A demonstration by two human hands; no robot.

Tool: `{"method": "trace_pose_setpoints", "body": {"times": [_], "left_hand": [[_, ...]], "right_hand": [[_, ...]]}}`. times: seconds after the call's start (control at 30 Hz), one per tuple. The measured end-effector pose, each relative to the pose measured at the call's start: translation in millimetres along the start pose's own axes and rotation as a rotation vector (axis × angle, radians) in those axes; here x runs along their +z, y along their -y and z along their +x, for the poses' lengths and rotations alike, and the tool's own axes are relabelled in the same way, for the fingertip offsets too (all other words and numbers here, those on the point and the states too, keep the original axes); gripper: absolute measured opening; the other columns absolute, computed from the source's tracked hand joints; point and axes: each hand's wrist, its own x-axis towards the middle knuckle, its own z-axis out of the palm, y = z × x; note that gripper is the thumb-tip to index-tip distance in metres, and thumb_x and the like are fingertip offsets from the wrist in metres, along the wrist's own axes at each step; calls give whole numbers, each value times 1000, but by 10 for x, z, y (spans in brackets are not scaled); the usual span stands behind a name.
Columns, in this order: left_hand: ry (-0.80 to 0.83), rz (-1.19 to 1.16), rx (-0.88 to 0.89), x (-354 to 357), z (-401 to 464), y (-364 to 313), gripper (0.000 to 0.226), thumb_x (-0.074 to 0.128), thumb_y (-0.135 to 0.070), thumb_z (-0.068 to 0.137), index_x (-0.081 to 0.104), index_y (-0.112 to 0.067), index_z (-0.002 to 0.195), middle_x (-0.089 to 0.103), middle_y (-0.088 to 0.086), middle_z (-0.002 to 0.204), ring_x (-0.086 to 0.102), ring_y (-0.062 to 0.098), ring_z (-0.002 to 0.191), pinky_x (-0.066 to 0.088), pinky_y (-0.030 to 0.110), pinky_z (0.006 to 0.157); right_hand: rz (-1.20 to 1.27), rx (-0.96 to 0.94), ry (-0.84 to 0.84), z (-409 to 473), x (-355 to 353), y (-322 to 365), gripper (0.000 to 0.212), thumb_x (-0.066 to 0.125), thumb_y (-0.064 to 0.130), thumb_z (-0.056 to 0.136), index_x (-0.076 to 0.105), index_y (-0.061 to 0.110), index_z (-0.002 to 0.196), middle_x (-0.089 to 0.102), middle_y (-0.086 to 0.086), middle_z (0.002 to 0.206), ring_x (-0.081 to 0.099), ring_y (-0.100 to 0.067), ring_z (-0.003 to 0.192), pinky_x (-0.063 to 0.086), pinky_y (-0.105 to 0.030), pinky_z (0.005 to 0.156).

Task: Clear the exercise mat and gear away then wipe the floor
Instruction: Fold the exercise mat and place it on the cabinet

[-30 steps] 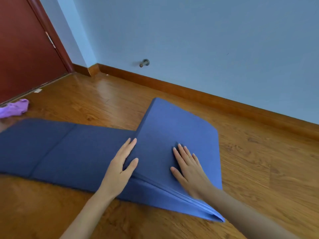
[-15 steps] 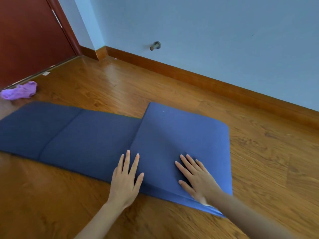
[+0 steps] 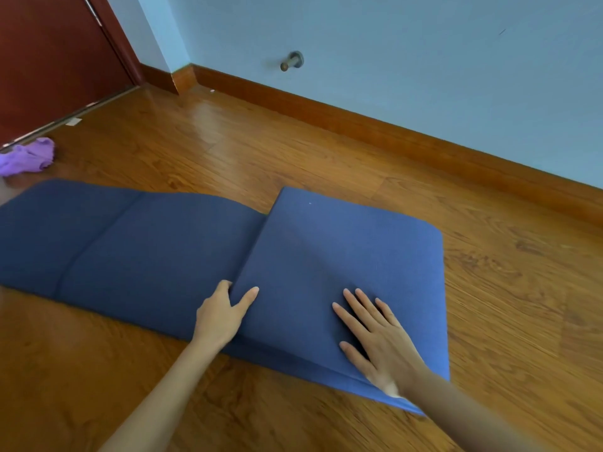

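A blue exercise mat lies on the wooden floor, its right end folded into a flat stack of panels. My left hand grips the left edge of that stack: the fingers are tucked under the fold and the thumb lies on top. My right hand rests flat on the stack with fingers spread, near its front edge. The unfolded part of the mat stretches away to the left, with creases across it.
A purple cloth lies on the floor at the far left, by a dark red door. A door stopper sticks out of the light blue wall above the wooden skirting. Bare floor surrounds the mat.
The raised folded panel has been pressed down flat. My left hand has shifted from lying flat on the mat to gripping the stack's left edge. The view has tilted down.
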Motion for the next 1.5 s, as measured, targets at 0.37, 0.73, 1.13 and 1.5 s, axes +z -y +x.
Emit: {"method": "trace_pose_setpoints", "body": {"times": [0.37, 0.73, 1.13, 1.5], "left_hand": [[408, -689, -136, -382, -78, -202, 29, 48, -36, 92, 64, -14, 102, 72, -5, 97, 68, 9, 84, 51, 17, 64], [59, 71, -99, 226, -28, 403, 46, 45, -47, 92, 46, -8, 116, 61, 10, 112, 59, 23, 95, 49, 35, 80], [-143, 524, 420, 550, 43, 327, 68, 7, -57, 95, 12, -14, 148, 15, 9, 154, 19, 24, 141, 24, 37, 110], [-115, 671, 452, 671, 226, 429, 74, 5, -59, 93, 19, -12, 148, 20, 11, 153, 19, 23, 141, 19, 38, 110]], "right_hand": [[262, -20, -271, 77, -580, 81, 55, 18, 48, 100, 21, 25, 149, 13, 3, 157, 4, -12, 146, 3, -31, 117], [-81, 98, 38, 18, 23, -66, 59, 9, 47, 99, 43, 19, 139, 44, -7, 144, 21, -21, 138, 9, -37, 111], [-83, 30, -59, -1, 123, -83, 53, 13, 43, 100, 34, 23, 144, 33, -7, 151, 18, -24, 142, 19, -46, 110], [-96, 32, -28, 121, 347, -149, 56, 10, 45, 98, 29, 25, 146, 27, -7, 153, 16, -23, 143, 17, -45, 110]]}}
